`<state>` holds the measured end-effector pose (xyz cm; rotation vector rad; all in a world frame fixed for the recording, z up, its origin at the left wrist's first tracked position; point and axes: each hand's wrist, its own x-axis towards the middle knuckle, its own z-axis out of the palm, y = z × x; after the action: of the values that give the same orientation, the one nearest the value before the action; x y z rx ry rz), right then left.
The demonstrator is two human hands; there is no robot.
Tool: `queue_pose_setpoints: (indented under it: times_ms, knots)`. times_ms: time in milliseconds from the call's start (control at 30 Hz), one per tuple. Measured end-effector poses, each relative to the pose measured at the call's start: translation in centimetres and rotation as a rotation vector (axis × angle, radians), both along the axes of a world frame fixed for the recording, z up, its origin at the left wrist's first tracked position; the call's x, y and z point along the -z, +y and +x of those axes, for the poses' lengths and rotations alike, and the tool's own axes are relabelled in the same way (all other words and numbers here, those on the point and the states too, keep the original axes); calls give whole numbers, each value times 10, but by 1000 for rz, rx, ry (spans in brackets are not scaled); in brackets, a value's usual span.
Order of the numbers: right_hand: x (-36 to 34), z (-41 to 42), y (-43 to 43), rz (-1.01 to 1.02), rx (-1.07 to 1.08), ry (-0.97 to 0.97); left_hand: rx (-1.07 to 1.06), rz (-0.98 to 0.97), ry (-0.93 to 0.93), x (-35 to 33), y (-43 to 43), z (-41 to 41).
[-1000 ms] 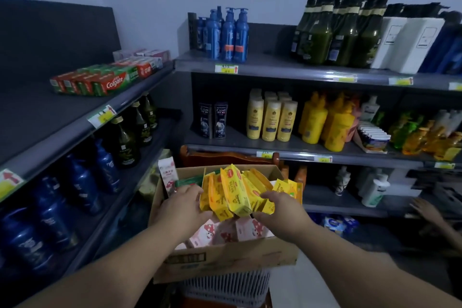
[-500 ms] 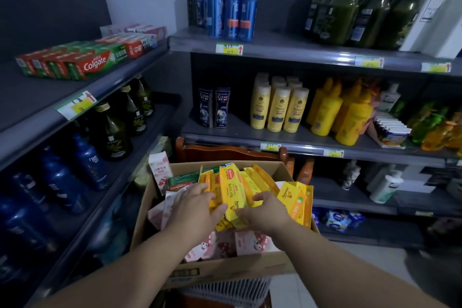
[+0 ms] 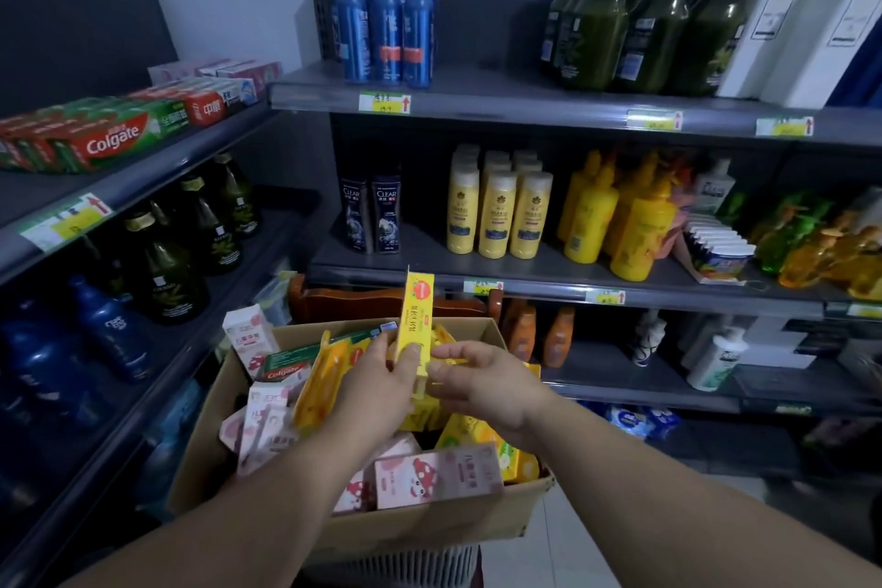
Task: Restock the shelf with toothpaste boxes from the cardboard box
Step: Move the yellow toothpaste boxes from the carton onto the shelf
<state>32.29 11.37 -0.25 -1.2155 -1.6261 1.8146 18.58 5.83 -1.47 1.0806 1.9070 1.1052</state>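
Note:
An open cardboard box [image 3: 420, 532] in front of me is full of yellow, pink and red-green toothpaste boxes. My left hand [image 3: 382, 384] grips a yellow toothpaste box [image 3: 417, 313] and holds it upright above the carton. My right hand [image 3: 482, 380] touches the lower end of that box with its fingertips; fingers are loosely bent. On the left upper shelf [image 3: 143, 179] lie Colgate toothpaste boxes [image 3: 95, 141] in a row, with pink ones behind them.
The carton rests on a ribbed plastic basket [image 3: 396, 563]. A wooden chair back [image 3: 377, 303] stands behind it. Shelves ahead carry blue bottles [image 3: 386, 24], yellow bottles [image 3: 501, 210] and dark green bottles [image 3: 635, 10]. Dark bottles fill the left lower shelves.
Both hands were buried among the yellow boxes in the carton; now the left hand has pulled one yellow box up and stood it upright. The camera has moved closer to the shelves.

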Motion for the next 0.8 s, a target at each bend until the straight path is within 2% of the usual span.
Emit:
queue_pose_setpoints:
  times_ms: [67, 133, 233, 300, 533, 600, 700, 800]
  knots:
    - [4, 9, 13, 243, 16, -189, -33, -8, -89, 0, 1, 5]
    - [12, 21, 29, 509, -22, -418, -23, -27, -81, 1, 0, 10]
    - [28, 37, 48, 697, -321, -772, -18, -42, -44, 5, -4, 13]
    - [35, 42, 54, 763, -451, -877, -36, -60, -20, 9, -6, 11]
    - [32, 40, 62, 982, -551, -963, -148, -24, -95, 11, -17, 13]
    - [28, 40, 65, 982, -600, -962, -178, -22, -73, 12, -20, 15]
    - [9, 40, 71, 842, -612, -859, -206, -5, -27, 11, -24, 15]
    - [-20, 41, 74, 649, -529, -631, -223, 17, 54, 8, -27, 14]
